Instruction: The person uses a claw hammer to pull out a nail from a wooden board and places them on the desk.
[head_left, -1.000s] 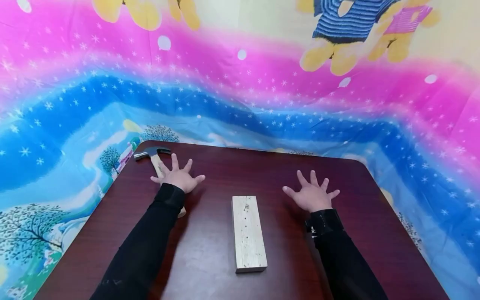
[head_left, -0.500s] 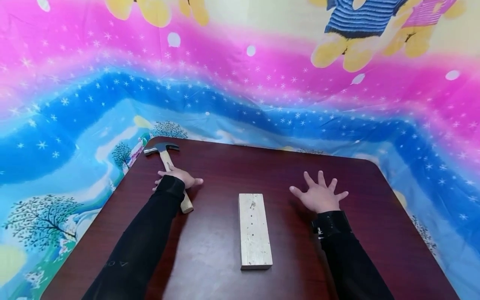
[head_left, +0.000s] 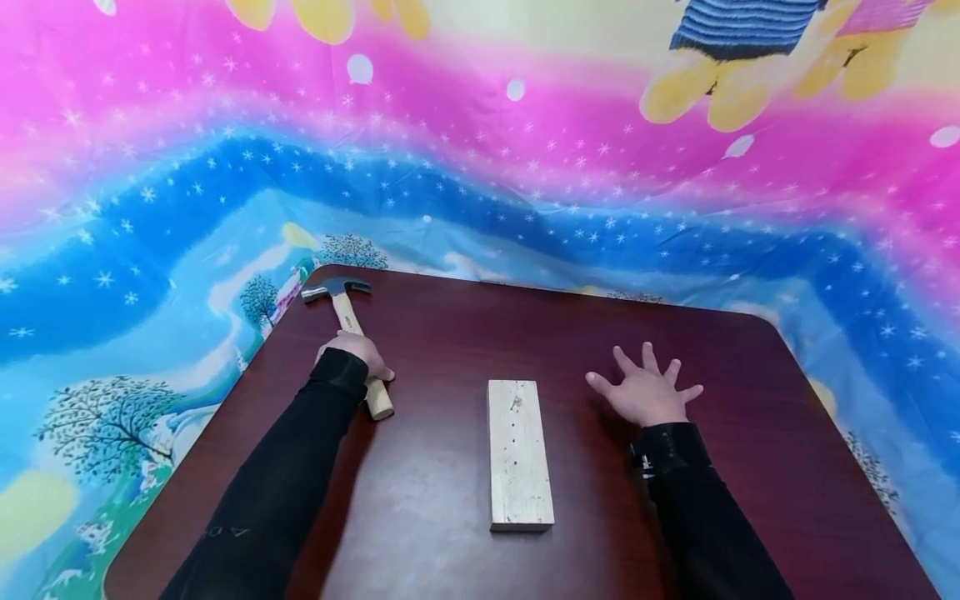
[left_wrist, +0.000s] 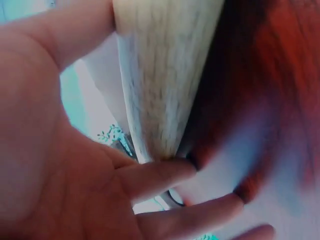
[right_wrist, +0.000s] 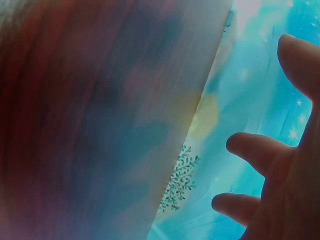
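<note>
Under the left hand (head_left: 356, 353), hammer (head_left: 347, 313) gripped by its handle (left_wrist: 164, 75), right hand (head_left: 647, 393) splayed

A glossy red-brown table (head_left: 450, 333) with rounded corners catches a pale sheen (head_left: 427, 508) near six o'clock in the head view. Beyond its far edge, a printed cloth (head_left: 480, 142) carries pink and blue bands with white snowflakes; yellow legs (head_left: 322, 15) show at eleven o'clock, a blue striped top (head_left: 750, 29) between one and two, a leafy tree (head_left: 112, 421) between eight and nine.
</note>
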